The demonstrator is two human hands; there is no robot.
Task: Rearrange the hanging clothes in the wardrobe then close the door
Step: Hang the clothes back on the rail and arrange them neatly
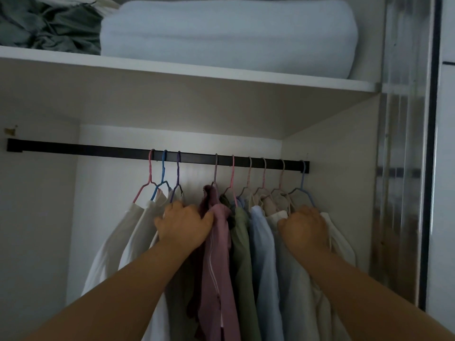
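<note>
Nine hangers hold the clothes (242, 242) on the black rail (98, 150), bunched toward its right end. Your left hand (183, 225) reaches in between the white shirts (123, 237) and the pink garment (218, 254), thumb against the pink cloth; you cannot tell whether its far fingers grip anything. Your right hand (305, 227) is curled round cloth at the shoulders of the pale shirts near the right wall. Above, the shelf (172, 67) carries a folded blue blanket (226, 35) and green fabric (49, 25). The door (403, 143) stands at the right.

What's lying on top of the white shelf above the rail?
On the white shelf: a bulky folded pale blue blanket and, left of it, crumpled grey-green fabric. Anything behind them is hidden.
</note>
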